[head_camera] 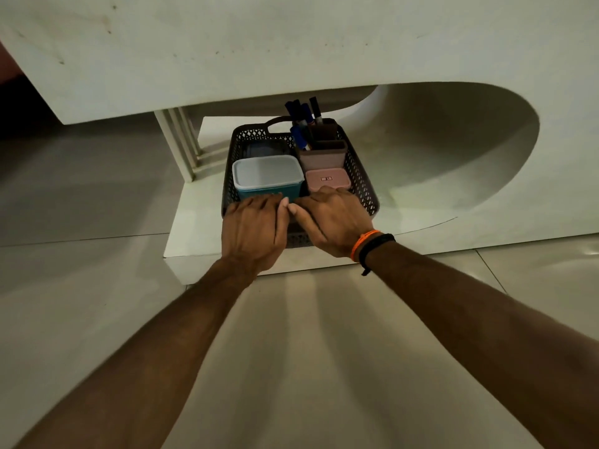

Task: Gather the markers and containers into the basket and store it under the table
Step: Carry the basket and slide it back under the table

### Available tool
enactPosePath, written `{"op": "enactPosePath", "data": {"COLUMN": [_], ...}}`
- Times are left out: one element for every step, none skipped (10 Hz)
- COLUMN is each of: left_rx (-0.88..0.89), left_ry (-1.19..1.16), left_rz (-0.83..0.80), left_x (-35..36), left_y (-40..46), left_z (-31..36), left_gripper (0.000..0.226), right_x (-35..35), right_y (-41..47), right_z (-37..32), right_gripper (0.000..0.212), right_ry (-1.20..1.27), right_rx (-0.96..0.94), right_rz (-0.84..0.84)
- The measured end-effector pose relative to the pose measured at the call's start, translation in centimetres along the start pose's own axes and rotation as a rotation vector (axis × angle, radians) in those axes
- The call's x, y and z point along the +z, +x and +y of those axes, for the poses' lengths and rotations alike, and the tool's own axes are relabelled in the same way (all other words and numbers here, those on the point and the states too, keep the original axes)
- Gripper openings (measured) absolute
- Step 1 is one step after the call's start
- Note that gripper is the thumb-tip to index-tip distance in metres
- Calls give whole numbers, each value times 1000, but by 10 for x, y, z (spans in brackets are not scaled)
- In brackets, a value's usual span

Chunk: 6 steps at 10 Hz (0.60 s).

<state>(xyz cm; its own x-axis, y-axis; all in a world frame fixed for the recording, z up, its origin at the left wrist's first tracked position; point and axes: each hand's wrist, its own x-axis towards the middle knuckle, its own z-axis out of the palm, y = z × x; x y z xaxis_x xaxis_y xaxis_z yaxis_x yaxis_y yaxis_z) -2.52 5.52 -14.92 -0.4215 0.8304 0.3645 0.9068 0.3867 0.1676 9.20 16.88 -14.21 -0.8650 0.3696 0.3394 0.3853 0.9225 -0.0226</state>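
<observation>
I have the basket (356, 163) sitting on the low white base (194, 228) beneath the table (291, 43), its far handle just under the tabletop's front edge. My left hand (254, 226) and right hand (330, 222) lie side by side over the basket's near rim, thumbs almost touching at the middle. The fingers of both curl down over that rim, but I cannot tell whether they clench it or only press against it, since the fingertips are hidden inside.

Inside the basket, a teal container with a pale lid (267, 175) fills the near left corner, just ahead of my left hand. A small pink container (328, 179) sits near right, touching my right fingers. Behind it stands a brown holder (322, 155), and behind that a darker holder with the markers (303, 116) upright, their caps close to the underside of the tabletop. A dark lidded box (265, 147) lies at the back left.

To the left, a ribbed white leg (181, 140) stands near the basket's side with a narrow gap between. To the right, the base runs open toward the curved hollow of the support (453, 150). The near edge of the base lies just below my wrists; tiled floor (308, 351) spreads clear before it. Orange and black bands (372, 246) circle my right wrist.
</observation>
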Motion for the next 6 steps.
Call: {"op": "enactPosePath", "data": {"left_rx": [8, -6, -59, -100, -111, -130], "left_ry": [15, 11, -16, -26, -44, -56], "left_rz": [-38, -69, -127, -162, -235, -268], "left_x": [-2, -6, -18, -40, -73, -114], "left_y": [3, 0, -8, -16, -29, -37], "left_z": [-1, 0, 4, 13, 26, 40], "left_gripper": [47, 48, 51, 53, 55, 57], "right_x": [0, -4, -12, -31, -63, -107], "right_y": [2, -1, -14, -31, -45, -53], "right_z": [1, 2, -2, -11, -18, -27], "right_gripper": [55, 53, 50, 50, 50, 48], "right_ry": [19, 72, 117, 92, 135, 172], "right_rx": [-8, 35, 104, 115, 169, 262], "right_rz": [-19, -50, -8, -20, -60, -66]}}
